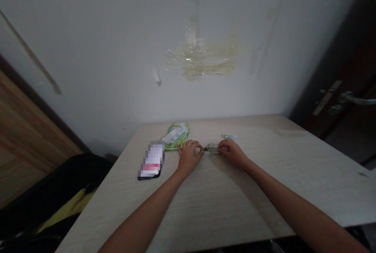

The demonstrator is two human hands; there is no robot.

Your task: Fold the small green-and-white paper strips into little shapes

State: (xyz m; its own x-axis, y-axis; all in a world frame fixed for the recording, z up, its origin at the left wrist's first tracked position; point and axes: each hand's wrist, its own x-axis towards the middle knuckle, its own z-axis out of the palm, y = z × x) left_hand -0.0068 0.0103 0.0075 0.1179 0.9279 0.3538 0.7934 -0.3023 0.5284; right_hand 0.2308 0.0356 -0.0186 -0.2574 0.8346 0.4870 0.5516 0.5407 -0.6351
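Observation:
Between my two hands, a small strip of printed wrapper (210, 148) with green and pale patches is stretched just over the table. My left hand (189, 155) pinches its left end with thumb and forefinger. At the other end, the fingertips of my right hand (232, 152) grip the strip. Beyond my left hand lies a crumpled green and white packet (176, 135), partly behind the fingers. A narrow green and white scrap (230, 136) rests just past my right hand. The strip's finer details are too small to make out.
A phone (152, 159) with a blurred screen lies left of my left hand on the pale wooden table (188, 206). The wall (117, 49) with old tape (202, 59) rises behind it. At right is a dark door with a metal handle (357, 98).

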